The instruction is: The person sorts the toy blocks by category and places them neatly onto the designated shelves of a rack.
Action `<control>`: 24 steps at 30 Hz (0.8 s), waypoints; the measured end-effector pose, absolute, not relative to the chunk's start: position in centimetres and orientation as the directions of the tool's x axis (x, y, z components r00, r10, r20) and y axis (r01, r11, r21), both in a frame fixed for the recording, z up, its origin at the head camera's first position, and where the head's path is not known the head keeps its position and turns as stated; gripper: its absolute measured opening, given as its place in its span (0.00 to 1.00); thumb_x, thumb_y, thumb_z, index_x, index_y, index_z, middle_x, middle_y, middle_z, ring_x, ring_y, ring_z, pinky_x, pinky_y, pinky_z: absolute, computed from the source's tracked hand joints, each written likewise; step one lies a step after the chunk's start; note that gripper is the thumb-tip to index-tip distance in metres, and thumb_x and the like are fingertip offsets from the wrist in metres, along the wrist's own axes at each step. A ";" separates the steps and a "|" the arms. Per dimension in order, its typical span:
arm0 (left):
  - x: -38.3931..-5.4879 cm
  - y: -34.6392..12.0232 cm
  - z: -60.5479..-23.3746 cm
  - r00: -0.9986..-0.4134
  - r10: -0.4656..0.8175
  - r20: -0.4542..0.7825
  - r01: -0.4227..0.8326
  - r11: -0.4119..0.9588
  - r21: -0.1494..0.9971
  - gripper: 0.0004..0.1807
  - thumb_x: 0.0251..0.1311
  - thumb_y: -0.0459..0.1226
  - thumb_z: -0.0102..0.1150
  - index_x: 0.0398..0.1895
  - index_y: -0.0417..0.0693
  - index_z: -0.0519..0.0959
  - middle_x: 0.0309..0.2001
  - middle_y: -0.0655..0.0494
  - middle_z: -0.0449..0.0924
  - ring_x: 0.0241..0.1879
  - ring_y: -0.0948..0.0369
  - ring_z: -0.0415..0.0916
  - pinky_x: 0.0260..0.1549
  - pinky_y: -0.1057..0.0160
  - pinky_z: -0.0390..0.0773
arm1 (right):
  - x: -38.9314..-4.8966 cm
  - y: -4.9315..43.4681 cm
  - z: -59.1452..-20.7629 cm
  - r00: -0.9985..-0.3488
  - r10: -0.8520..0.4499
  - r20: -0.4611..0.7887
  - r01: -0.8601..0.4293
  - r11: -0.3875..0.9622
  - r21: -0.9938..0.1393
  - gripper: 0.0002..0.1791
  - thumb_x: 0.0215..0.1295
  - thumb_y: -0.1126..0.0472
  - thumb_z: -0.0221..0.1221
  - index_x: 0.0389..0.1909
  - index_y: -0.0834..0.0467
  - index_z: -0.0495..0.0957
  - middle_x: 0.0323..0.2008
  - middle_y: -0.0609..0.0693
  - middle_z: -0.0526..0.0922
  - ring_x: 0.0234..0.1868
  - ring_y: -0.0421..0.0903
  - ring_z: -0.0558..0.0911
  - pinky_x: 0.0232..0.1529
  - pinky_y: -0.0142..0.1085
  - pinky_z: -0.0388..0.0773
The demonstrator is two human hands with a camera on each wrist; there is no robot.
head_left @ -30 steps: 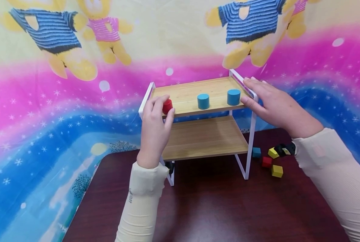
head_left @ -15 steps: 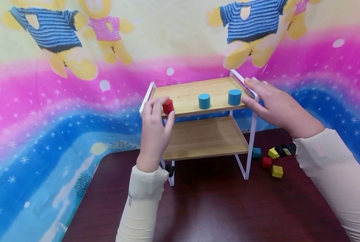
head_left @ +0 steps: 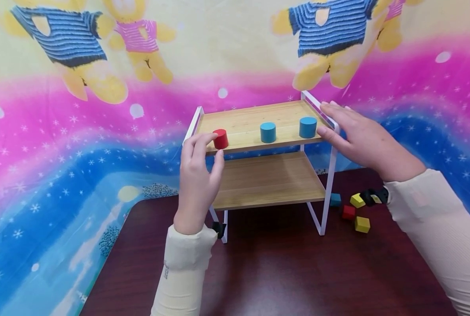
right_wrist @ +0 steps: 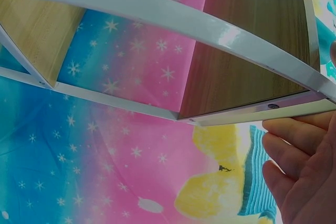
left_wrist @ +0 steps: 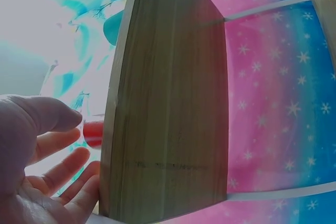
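A red cylinder block (head_left: 220, 139) stands on the top board (head_left: 254, 114) of a small two-tier shelf, near its front left corner. Beside it is my left hand (head_left: 197, 180), thumb and fingers spread apart, not gripping the block. The left wrist view shows the thumb just short of the red block (left_wrist: 93, 134). Two blue cylinder blocks, a middle one (head_left: 268, 132) and a right one (head_left: 308, 127), stand along the front edge. With fairly straight fingers, my right hand (head_left: 361, 136) rests at the shelf's white right side rail (head_left: 318, 107); its thumb lies close to the right blue block.
The lower board (head_left: 270, 180) sits between white metal legs on a dark red-brown table (head_left: 266, 272). Right of the shelf lie a blue cube (head_left: 335, 200), a red cube (head_left: 348, 213) and yellow cubes (head_left: 362, 224). A printed cloth (head_left: 219, 52) hangs behind.
The left hand has let go of the red cylinder block and drawn slightly back, down and left. The red block stays on the top board. My right hand keeps its place at the rail.
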State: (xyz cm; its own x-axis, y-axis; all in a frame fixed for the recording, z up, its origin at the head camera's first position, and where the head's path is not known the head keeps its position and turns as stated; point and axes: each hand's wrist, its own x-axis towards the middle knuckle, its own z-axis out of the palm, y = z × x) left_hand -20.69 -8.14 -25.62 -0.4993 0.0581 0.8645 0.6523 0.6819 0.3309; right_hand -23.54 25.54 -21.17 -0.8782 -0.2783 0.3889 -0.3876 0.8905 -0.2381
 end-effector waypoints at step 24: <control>-18.8 -11.0 -25.7 -0.450 0.109 0.886 0.623 0.749 0.224 0.17 0.67 0.32 0.61 0.57 0.38 0.79 0.54 0.39 0.76 0.45 0.48 0.73 0.50 0.48 0.77 | -23.4 25.6 -21.1 -0.878 -0.286 0.384 -0.393 0.889 -0.237 0.41 0.76 0.39 0.48 0.82 0.49 0.46 0.80 0.62 0.49 0.77 0.68 0.52 0.56 0.75 0.66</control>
State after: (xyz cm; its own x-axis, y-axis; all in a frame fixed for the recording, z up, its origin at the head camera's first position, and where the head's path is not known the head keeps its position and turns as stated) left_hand -18.81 -11.01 -25.75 -0.4497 0.1093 0.8865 0.6233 0.7493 0.2238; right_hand -23.37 25.57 -21.12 -0.8780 -0.2861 0.3837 -0.3930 0.8885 -0.2368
